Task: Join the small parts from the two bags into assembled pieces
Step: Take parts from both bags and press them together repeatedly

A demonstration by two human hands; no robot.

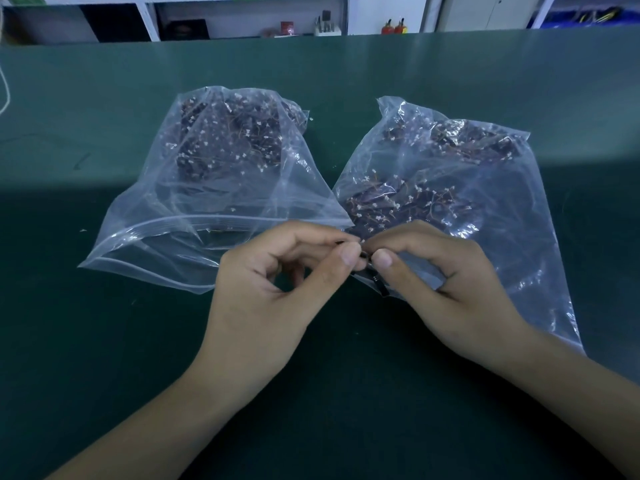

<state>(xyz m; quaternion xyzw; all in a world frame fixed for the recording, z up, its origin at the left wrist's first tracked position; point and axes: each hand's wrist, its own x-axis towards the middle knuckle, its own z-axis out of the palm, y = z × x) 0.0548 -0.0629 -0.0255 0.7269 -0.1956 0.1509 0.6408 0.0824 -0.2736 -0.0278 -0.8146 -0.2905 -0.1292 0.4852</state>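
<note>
Both hands (369, 259) pinch small black part (379, 284) between bags (221, 188).

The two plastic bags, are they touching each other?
Touching. The head view shows the left bag and the right bag meeting at their near corners, just above the left hand and right hand.

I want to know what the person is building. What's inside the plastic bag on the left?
Inside the left bag lies a heap of small dark parts with thin wires and tiny white ends. Those underneath are covered by the pile.
</note>
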